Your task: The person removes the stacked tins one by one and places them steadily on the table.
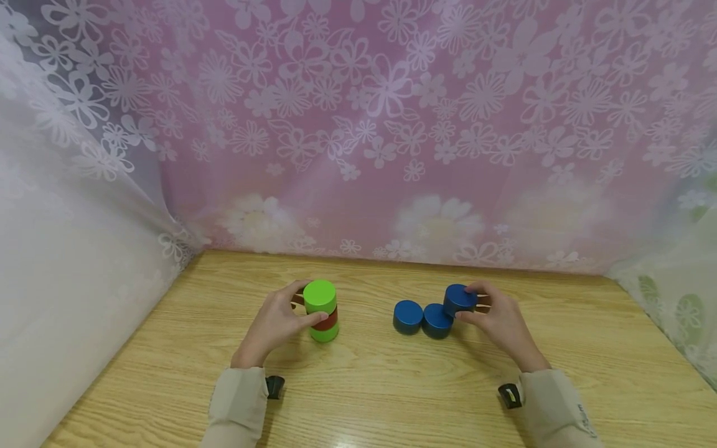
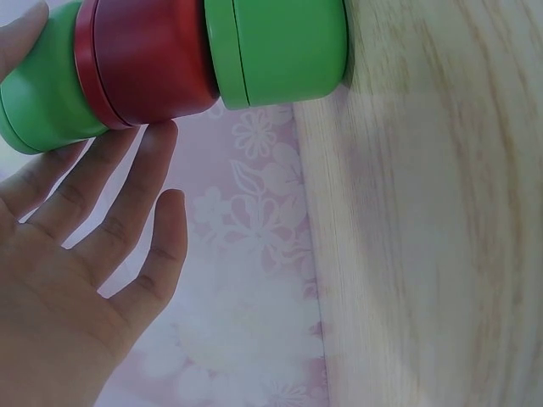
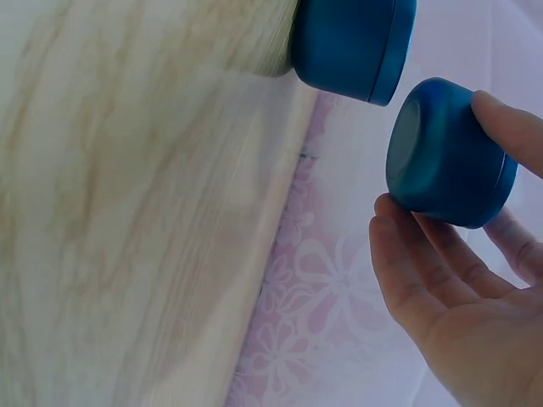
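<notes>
A stack of three round tins stands left of centre in the head view: a green tin on top, a red tin in the middle, a green tin at the bottom. My left hand grips the upper part of this stack, thumb on the near side and fingers behind, some touching the red tin. My right hand pinches a blue tin between thumb and fingers, lifted off the table. Its underside shows in the right wrist view. Just left stand two blue tins, one nearer and one farther left.
The wooden table ends at a pink flowered curtain behind. Pale cloth hangs at the left side and the right side. Each sleeve has a black wrist mount beside it.
</notes>
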Tool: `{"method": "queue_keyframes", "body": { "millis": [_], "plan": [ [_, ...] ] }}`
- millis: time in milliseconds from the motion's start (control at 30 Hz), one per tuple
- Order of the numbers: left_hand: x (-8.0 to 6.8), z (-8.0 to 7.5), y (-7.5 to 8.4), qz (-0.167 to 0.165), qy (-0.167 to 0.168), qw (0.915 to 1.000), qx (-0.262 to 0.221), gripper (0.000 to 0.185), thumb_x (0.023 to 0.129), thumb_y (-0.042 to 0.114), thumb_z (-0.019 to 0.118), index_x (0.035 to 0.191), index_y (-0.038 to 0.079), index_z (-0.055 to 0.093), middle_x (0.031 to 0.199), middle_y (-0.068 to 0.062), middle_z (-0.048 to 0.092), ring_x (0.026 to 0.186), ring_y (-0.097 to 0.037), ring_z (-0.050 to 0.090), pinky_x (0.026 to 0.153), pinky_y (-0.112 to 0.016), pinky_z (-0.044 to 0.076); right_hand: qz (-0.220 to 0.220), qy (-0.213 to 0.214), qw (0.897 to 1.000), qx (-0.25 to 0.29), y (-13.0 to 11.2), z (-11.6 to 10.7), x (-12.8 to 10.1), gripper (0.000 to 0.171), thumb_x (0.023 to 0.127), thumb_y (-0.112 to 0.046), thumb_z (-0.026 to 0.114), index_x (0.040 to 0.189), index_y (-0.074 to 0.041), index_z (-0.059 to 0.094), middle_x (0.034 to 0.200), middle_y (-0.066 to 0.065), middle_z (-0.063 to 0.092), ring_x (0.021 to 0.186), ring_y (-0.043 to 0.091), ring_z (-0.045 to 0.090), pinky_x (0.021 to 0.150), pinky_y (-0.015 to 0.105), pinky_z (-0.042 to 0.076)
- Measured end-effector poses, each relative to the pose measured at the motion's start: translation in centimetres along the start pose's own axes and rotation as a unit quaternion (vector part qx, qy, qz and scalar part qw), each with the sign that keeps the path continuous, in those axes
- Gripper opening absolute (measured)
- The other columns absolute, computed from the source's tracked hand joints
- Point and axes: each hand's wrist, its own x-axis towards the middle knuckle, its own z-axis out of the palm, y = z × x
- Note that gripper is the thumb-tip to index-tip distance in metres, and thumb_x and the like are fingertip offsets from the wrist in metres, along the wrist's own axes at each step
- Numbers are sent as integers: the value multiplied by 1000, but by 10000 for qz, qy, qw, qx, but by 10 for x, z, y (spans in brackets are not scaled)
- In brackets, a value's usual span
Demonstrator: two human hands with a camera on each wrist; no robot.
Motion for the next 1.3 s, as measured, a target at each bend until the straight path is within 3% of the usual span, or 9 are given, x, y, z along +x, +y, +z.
{"method": "queue_keyframes", "body": {
  "millis": [667, 1000, 1300],
  "plan": [
    [-1, 0, 1, 30, 0, 10000, -28, 65, 82, 21, 88, 139, 8, 61, 118, -4, 69, 101, -26, 66, 80, -45, 56, 131, -47, 9990, -413, 13, -5, -5, 45, 82, -1, 83, 118, 10, 58, 116, 36, 61, 99, 49, 66, 77, 50, 59],
    [-1, -1, 0, 30, -4, 10000, -64, 65, 82, 21, 88, 139, 8, 61, 119, -4, 69, 101, -26, 67, 80, -45, 56, 565, -667, 9945, -583, 16, -6, -4, 41, 79, -4, 85, 108, 5, 58, 116, 32, 61, 103, 50, 65, 81, 53, 56],
    [0, -1, 0, 18, 13, 10000, -38, 65, 82, 21, 88, 139, 7, 60, 119, -5, 68, 101, -26, 66, 79, -44, 56, 691, -926, 9909, -696, 14, -8, -5, 38, 80, -8, 85, 105, 3, 58, 118, 30, 61, 109, 50, 61, 80, 50, 56]
  ]
}}
